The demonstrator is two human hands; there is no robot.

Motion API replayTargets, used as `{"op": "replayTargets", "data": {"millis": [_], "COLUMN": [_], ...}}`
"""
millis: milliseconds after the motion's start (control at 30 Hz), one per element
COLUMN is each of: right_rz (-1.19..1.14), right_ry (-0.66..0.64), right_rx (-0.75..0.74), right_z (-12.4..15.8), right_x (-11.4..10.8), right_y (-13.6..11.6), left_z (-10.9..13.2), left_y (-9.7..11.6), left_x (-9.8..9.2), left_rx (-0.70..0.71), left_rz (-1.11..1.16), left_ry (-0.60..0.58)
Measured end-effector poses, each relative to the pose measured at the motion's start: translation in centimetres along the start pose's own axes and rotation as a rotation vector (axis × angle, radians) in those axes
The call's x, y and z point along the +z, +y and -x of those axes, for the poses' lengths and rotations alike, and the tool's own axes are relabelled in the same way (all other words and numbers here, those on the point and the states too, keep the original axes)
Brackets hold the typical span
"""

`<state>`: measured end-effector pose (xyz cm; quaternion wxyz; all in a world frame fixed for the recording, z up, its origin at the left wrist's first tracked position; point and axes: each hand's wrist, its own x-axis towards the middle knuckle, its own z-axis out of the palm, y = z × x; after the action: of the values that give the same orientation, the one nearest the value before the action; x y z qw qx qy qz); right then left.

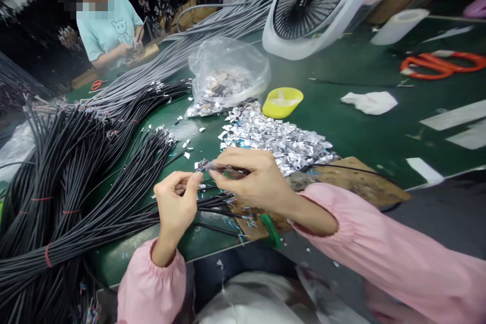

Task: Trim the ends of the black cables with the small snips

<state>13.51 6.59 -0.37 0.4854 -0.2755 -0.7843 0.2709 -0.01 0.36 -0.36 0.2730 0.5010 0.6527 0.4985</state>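
Observation:
My left hand (176,203) is closed in a pinch around a cable, whose frayed end of thin coloured wires (203,165) pokes out above the thumb. Right beside it, my right hand (260,178) has thumb and forefinger pressed together at those wires. Something dark shows inside the right hand's curled fingers, too hidden to name. Below the hands, more black cables (212,203) with stripped coloured ends lie over a worn wooden board (353,182). A heap of silvery foil scraps (277,136) lies just beyond my right hand.
Bundles of black cables (72,177) fill the left, with grey cables (159,66) behind. A clear plastic bag (228,68), yellow container (281,103), white fan (315,5) and orange-handled scissors (440,66) stand or lie farther back. A co-worker (108,30) works across the green table (326,88).

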Motion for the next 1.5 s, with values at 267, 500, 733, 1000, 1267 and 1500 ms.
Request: {"op": "replayTargets", "data": {"millis": [267, 500, 733, 1000, 1267, 1500], "right_rz": [-0.023, -0.02, 0.026, -0.021, 0.127, 0.074], "right_ry": [0.022, 0.027, 0.023, 0.019, 0.005, -0.037], "right_rx": [0.079, 0.073, 0.034, 0.117, 0.039, 0.045], "right_z": [-0.13, -0.14, -0.01, -0.14, 0.34, 0.39], "right_x": [-0.18, -0.29, -0.06, -0.31, 0.18, 0.52], "right_y": [-0.25, -0.31, -0.15, -0.21, 0.19, 0.21], "left_z": [0.06, 0.09, 0.09, 0.11, 0.22, 0.18], "left_y": [-0.05, -0.18, -0.28, -0.35, -0.51, -0.37], "left_x": [0.03, 0.13, 0.14, 0.21, 0.34, 0.22], "left_rx": [-0.006, -0.002, 0.012, 0.014, 0.014, 0.008], "left_rz": [-0.01, -0.018, -0.03, -0.035, -0.071, -0.065], "left_ry": [0.0, 0.0, -0.008, 0.007, 0.0, -0.027]}}
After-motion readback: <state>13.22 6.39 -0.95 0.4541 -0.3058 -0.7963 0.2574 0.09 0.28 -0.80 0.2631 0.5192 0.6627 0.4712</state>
